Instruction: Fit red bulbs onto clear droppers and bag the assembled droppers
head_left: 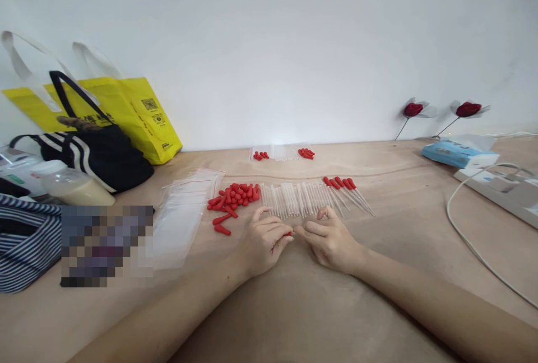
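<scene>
My left hand [264,241] and my right hand [330,240] rest on the tan table [294,307], fingertips meeting at the middle. Both are closed in a pinch. A small red rubber cap [290,233] shows between the fingertips of my left hand; what my right hand pinches is too small to make out. Just beyond the hands lies a row of clear glass dropper tubes [296,198]. A pile of loose red rubber caps [233,196] sits to the left of it. Several tubes fitted with red caps [347,189] lie at the right end of the row.
A stack of clear zip bags [180,223] lies left of the caps. Filled small bags [281,153] sit by the wall. Yellow bag [138,113], black bag [101,156] and bottle [73,186] stand far left. At right are a blue packet [458,154], power strip [504,189] and white cable [466,240].
</scene>
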Motion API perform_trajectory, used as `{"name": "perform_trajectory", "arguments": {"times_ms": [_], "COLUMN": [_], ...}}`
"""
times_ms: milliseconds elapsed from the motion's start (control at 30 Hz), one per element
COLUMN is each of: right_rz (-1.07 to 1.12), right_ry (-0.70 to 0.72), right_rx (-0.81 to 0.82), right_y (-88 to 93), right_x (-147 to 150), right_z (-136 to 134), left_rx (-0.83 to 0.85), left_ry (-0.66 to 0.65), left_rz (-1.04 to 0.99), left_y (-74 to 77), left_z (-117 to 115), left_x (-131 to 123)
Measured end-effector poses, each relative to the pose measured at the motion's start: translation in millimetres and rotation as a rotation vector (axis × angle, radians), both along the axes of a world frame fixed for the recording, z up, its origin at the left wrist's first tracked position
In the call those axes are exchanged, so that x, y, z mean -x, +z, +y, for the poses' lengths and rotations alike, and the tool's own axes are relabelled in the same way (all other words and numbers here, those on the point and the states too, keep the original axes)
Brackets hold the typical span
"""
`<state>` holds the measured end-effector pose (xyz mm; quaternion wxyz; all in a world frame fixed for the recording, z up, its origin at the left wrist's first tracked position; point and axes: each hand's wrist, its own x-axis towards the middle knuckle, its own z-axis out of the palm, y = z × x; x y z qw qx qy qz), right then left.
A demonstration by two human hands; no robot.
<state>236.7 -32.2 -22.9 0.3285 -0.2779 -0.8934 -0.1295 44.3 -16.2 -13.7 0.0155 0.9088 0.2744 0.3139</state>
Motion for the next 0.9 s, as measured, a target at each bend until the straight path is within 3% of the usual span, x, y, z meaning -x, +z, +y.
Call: {"name": "perform_trajectory", "arguments": {"times_ms": [167, 400, 700, 900], "right_rz": [0.013, -0.015, 0.078, 0.137], "right_ry": [-0.06, -0.221, -0.159, -0.071], "right_rx": [0.014, -0.103, -0.149, -0.123], "right_y": [-2.3, -2.6, -2.5, -4.7], "right_x": [2, -8, -4, -2], "right_z": [3, 6, 5, 7], "left_rx": [-0.026, -0.043, 0.032, 0.014], "left_ry": [0.064, 0.101, 0.105, 0.082], "left_rz": [-0.018, 0.002, 0.132, 0.058], "left_y": [-0.6, 2.1, 2.6, 3.4], "left_z": [4, 11, 11, 4], "left_x": [0, 10, 8, 2]}}
